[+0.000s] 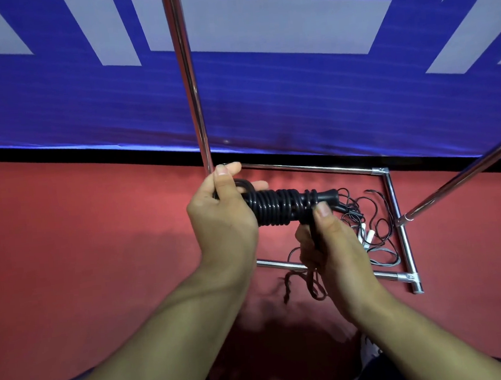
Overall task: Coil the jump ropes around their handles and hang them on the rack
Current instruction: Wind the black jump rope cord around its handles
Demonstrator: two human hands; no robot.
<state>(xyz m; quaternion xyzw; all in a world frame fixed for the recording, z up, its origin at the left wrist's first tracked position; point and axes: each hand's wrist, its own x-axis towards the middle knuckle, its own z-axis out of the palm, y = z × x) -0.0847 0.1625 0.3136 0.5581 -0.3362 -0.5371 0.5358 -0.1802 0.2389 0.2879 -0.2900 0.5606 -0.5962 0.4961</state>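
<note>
Together, both hands' fingers clamped the black coiled jump rope [274, 209]: left hand [224, 219] at its left end, right hand [334, 243] at its right.

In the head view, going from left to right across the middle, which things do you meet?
left hand → coiled black jump rope → right hand → loose ropes on the floor → rack base bar

Head view looks steeply down, close over the red carpeted floor [83, 248], blue printed banner [266, 98] at twelve o'clock.
</note>
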